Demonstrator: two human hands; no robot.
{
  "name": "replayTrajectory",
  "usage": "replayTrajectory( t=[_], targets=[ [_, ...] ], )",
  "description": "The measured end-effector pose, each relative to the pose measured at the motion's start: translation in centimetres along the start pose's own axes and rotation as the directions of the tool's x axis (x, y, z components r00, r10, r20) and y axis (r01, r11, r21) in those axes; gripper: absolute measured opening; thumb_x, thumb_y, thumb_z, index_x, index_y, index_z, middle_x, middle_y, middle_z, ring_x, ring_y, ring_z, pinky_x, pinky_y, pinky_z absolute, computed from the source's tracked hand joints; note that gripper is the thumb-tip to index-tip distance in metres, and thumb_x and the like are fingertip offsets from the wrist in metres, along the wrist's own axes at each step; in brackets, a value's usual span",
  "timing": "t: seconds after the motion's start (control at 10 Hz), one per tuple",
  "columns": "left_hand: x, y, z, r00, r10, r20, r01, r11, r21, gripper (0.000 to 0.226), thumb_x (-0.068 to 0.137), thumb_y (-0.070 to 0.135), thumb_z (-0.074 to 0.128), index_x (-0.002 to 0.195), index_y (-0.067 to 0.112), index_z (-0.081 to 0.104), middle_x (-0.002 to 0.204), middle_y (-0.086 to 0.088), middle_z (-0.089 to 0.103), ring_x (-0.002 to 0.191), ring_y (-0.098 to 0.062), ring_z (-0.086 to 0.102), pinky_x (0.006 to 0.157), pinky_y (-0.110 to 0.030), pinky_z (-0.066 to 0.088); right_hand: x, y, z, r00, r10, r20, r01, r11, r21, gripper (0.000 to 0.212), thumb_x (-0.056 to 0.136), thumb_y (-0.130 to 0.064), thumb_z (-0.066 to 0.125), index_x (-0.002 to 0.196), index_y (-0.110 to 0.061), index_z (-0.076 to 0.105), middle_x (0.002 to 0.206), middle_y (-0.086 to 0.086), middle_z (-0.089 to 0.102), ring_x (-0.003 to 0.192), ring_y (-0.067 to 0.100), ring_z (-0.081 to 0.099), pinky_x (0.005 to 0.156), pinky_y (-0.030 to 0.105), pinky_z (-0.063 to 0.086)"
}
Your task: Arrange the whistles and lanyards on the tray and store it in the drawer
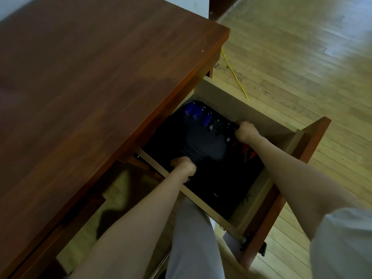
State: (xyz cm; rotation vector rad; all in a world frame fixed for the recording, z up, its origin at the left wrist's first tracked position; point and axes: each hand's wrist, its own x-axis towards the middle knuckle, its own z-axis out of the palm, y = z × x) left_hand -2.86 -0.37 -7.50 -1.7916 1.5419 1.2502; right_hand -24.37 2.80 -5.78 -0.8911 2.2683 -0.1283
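Tray [203, 143] between left hand [184, 167], right hand [246, 131]

Both hands [184, 165] grip the black tray [201, 141] inside the open drawer [231, 105].

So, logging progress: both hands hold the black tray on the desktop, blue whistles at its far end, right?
No: head view shows left hand and right hand holding the black tray inside the open drawer, blue whistles at its far end.
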Motion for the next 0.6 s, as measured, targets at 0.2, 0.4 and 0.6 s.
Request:
replayTrajectory(
  t=[0.2,0.4,0.6],
  targets=[
    [-4.3,0.8,-1.5,0.986,0.123,-0.113,-0.080,0.942,0.326,0.052,0.096,0.012,0.042,0.141,-0.009,0.028,0.146,-0.026,0.031,0.131,-0.037,0.039,0.108,-0.037,0.038,-3.1,-0.7,-0.4,0.992,-0.118,-0.040,0.112,0.985,-0.129,0.053,0.091,-0.011,0.046,0.143,-0.009,0.035,0.142,0.022,0.036,0.130,0.039,0.037,0.106,0.046,0.039],
    [-10.7,0.0,-3.9,0.938,0.332,-0.095,-0.287,0.902,0.323,0.013,0.092,0.014,0.047,0.087,0.005,0.056,0.113,-0.018,0.058,0.094,-0.027,0.056,0.076,-0.034,0.048,-10.6,-3.5,-1.0,0.939,-0.314,-0.139,0.266,0.921,-0.286,0.052,0.091,-0.015,0.047,0.142,-0.012,0.037,0.139,0.016,0.041,0.130,0.036,0.038,0.105,0.046,0.036],
    [-17.3,-4.8,-7.1,0.818,0.528,-0.229,-0.419,0.819,0.391,0.021,0.092,0.019,0.050,0.072,0.021,0.047,0.073,0.006,0.040,0.064,-0.013,0.043,0.057,-0.028,0.038,-20.0,-8.0,-1.5,0.817,-0.536,-0.213,0.441,0.819,-0.367,0.044,0.093,-0.015,0.046,0.137,-0.014,0.042,0.136,0.012,0.047,0.128,0.032,0.042,0.104,0.045,0.035]
  ],
)
